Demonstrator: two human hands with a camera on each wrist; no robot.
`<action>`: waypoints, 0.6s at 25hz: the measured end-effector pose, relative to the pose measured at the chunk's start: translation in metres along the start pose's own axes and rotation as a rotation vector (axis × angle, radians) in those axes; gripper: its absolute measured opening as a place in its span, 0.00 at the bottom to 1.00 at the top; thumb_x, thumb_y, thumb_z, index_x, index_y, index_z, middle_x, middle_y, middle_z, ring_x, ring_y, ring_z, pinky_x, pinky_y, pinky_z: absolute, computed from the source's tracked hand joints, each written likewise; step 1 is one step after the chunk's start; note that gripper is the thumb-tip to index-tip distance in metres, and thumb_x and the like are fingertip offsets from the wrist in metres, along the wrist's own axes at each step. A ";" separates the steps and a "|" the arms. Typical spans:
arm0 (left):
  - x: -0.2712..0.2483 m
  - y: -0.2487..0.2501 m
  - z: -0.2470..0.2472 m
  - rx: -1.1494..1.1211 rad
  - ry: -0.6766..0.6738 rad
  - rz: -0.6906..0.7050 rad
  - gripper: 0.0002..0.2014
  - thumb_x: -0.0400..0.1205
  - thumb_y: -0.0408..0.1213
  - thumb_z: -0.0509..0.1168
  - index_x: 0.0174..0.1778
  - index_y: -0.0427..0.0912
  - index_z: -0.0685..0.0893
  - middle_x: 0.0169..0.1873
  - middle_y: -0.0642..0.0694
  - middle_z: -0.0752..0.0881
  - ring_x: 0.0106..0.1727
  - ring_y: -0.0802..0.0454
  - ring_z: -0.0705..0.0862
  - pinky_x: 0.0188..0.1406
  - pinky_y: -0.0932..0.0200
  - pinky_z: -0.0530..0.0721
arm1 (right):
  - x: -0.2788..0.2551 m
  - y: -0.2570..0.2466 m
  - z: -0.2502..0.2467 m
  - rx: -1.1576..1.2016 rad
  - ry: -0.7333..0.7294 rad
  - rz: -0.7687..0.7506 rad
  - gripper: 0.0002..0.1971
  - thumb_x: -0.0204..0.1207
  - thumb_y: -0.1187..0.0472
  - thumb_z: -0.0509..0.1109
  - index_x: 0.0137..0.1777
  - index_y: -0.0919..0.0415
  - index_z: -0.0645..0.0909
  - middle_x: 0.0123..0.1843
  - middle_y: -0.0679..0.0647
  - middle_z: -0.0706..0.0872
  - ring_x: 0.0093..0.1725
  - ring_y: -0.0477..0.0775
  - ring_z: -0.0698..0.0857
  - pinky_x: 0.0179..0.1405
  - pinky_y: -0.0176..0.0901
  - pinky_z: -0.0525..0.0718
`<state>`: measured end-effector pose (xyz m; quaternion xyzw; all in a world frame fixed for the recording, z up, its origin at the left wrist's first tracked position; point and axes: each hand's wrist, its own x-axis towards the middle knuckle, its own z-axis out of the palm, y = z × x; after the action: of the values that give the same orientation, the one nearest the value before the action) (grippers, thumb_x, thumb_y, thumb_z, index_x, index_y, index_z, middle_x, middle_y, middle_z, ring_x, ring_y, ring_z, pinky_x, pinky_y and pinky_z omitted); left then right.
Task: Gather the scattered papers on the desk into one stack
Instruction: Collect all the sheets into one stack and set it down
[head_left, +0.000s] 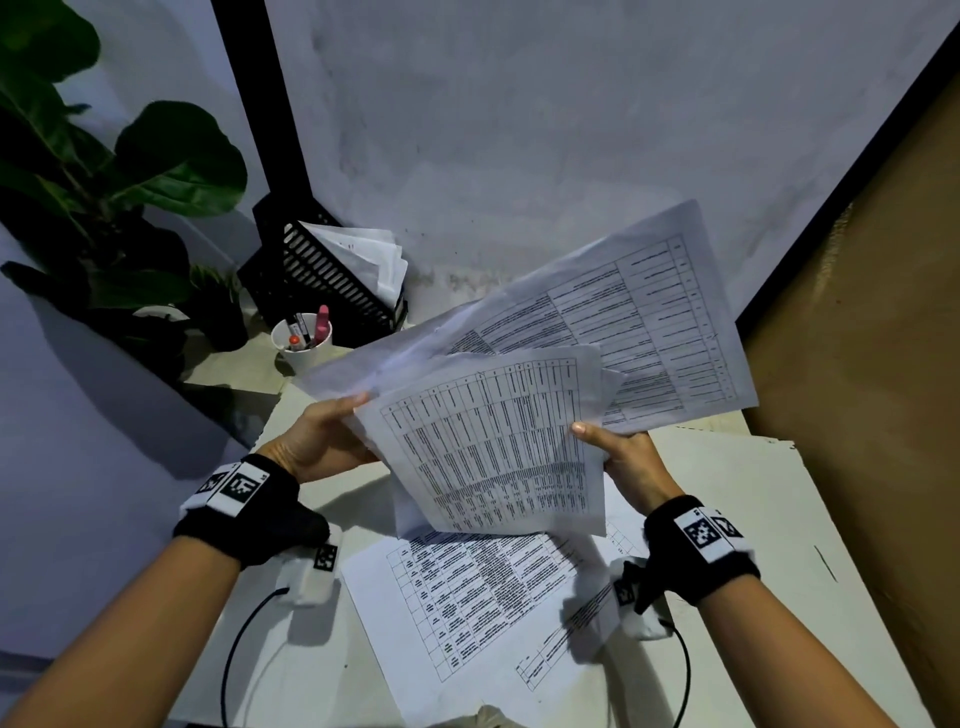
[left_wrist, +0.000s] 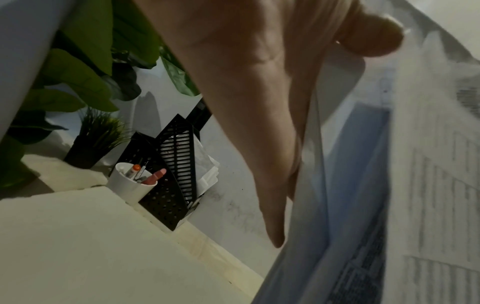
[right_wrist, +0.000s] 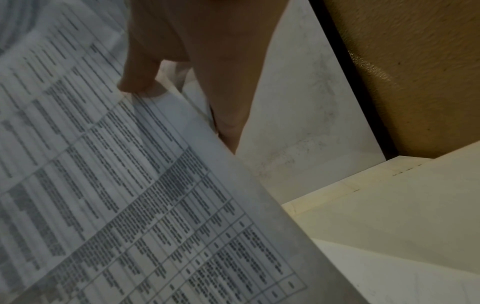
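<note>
Several printed sheets with tables (head_left: 498, 431) are held fanned and uneven in the air above the desk. My left hand (head_left: 332, 431) pinches their left edge, thumb on top. My right hand (head_left: 618, 452) pinches the right edge, thumb on the front sheet. A larger sheet (head_left: 649, 322) sticks out behind, toward the wall. One more printed sheet (head_left: 467, 608) lies flat on the desk (head_left: 753, 519) under the held ones. In the left wrist view my left hand's fingers (left_wrist: 272, 185) lie along the back of the sheets (left_wrist: 415, 185). The right wrist view shows my thumb (right_wrist: 140, 80) on the sheets (right_wrist: 130, 185).
A black slotted file holder (head_left: 311, 275) with papers stands at the back left by the wall. A white cup of pens (head_left: 304, 338) sits before it. Potted plants (head_left: 119, 197) fill the left corner. A brown panel (head_left: 857, 364) borders the desk's right side.
</note>
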<state>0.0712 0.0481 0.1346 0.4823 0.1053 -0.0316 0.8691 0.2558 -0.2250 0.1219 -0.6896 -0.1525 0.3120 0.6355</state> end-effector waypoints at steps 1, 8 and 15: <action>-0.001 0.000 0.003 0.127 0.003 -0.025 0.33 0.46 0.55 0.82 0.46 0.46 0.91 0.44 0.46 0.92 0.48 0.51 0.89 0.47 0.57 0.88 | 0.001 -0.003 0.001 0.027 0.008 -0.008 0.28 0.44 0.39 0.84 0.40 0.58 0.90 0.44 0.55 0.93 0.51 0.61 0.88 0.63 0.62 0.79; 0.002 -0.004 0.004 0.380 -0.003 -0.044 0.21 0.53 0.40 0.77 0.44 0.53 0.91 0.44 0.54 0.92 0.50 0.59 0.88 0.47 0.68 0.84 | 0.014 -0.019 0.001 0.128 0.033 -0.156 0.17 0.68 0.62 0.74 0.56 0.67 0.83 0.49 0.54 0.92 0.52 0.51 0.89 0.54 0.45 0.85; -0.010 0.000 -0.002 0.319 -0.136 -0.082 0.30 0.53 0.44 0.83 0.53 0.54 0.88 0.53 0.54 0.90 0.59 0.59 0.85 0.56 0.66 0.82 | 0.021 -0.009 -0.004 0.037 0.071 -0.105 0.03 0.74 0.71 0.68 0.41 0.65 0.82 0.29 0.47 0.91 0.32 0.43 0.88 0.33 0.34 0.83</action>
<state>0.0615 0.0490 0.1356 0.6061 0.0597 -0.1159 0.7846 0.2758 -0.2146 0.1256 -0.6795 -0.1600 0.2561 0.6686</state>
